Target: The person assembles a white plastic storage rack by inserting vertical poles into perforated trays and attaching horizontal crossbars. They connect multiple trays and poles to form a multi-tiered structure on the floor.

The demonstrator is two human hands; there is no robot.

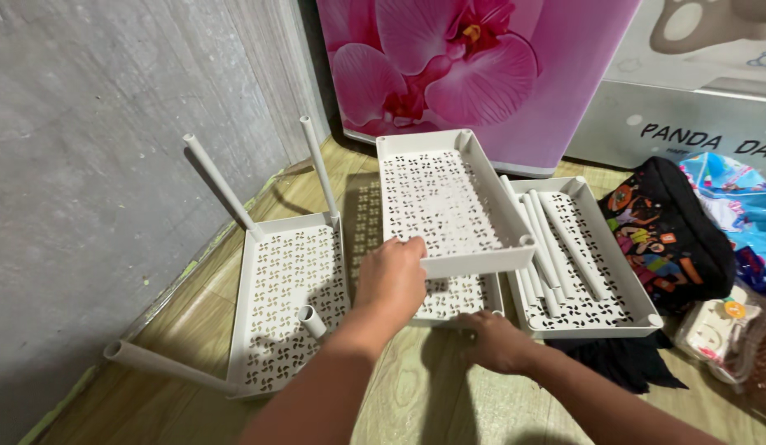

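Note:
My left hand [391, 280] grips the near edge of a white perforated plastic tray [449, 198] and holds it tilted up off the floor. Beneath it lies a second white tray [461, 298]; my right hand [494, 339] rests on its near edge. To the left a third tray [288, 288] lies on the floor with white tubes [222, 185] standing up from its corners. Another tray [618, 272] on the right holds several loose white tubes [556, 247].
A grey concrete wall [86, 165] runs along the left. A pink flower-printed panel [474, 66] stands behind the trays. A black patterned bag [667, 235], a colourful packet [737, 198] and dark cloth [622, 363] lie on the wooden floor [416, 387] at right.

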